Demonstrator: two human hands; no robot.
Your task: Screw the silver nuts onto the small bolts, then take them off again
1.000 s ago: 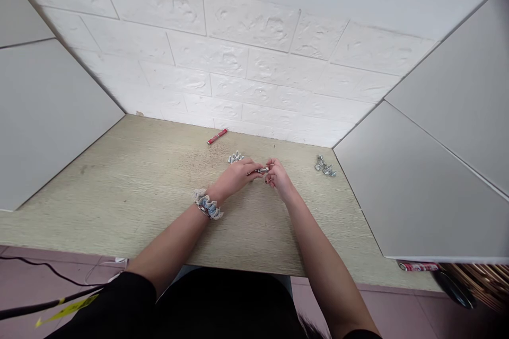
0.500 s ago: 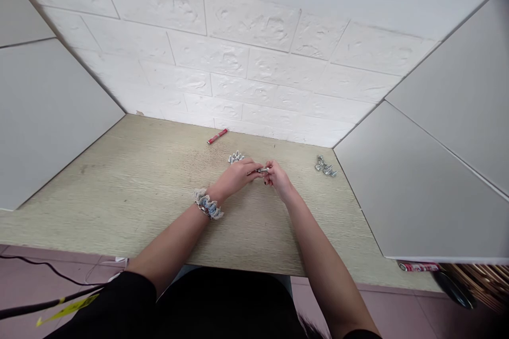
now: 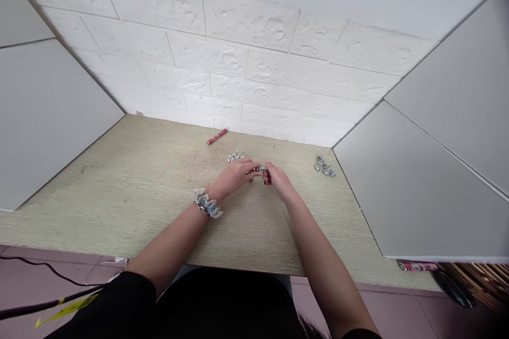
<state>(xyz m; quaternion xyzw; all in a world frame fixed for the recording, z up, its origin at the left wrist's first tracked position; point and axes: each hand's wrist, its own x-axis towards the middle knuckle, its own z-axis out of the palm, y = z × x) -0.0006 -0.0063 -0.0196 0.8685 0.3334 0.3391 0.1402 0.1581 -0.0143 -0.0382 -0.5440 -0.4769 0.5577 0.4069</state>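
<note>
My left hand point(image 3: 237, 176) and my right hand point(image 3: 277, 179) meet above the middle of a pale wood-grain desk point(image 3: 119, 190). Between their fingertips is a small silver metal bolt point(image 3: 258, 169), held by both hands, with its end partly hidden by my right fingers. Just beyond my left hand lies a small cluster of silver bolts point(image 3: 235, 157). A lace-edged blue and white scrunchie point(image 3: 206, 205) circles my left wrist.
A group of silver wing nuts or similar fittings point(image 3: 325, 167) lies toward the desk's right side. A red marker-like tube point(image 3: 217, 136) lies near the white brick-patterned wall point(image 3: 238, 47). Grey panels point(image 3: 51, 127) flank the desk.
Both hands have shifted slightly left and stay together on the bolt. The items on the desk have not moved.
</note>
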